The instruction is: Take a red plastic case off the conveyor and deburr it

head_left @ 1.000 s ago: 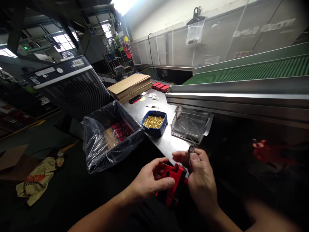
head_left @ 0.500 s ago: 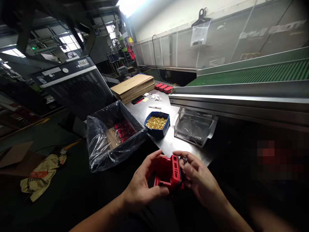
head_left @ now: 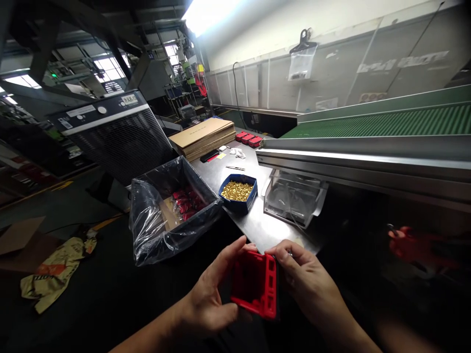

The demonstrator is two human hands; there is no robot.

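While my left hand [head_left: 211,299] cups the red plastic housing [head_left: 255,284] at lower centre of the frame, my right hand [head_left: 305,279] pinches its upper right corner; held over the dark gap below the steel bench [head_left: 257,223], it could slip and drop.

Two hands [head_left: 206,299], one red housing [head_left: 255,284], one blue tray [head_left: 238,191], one lined box [head_left: 172,211]
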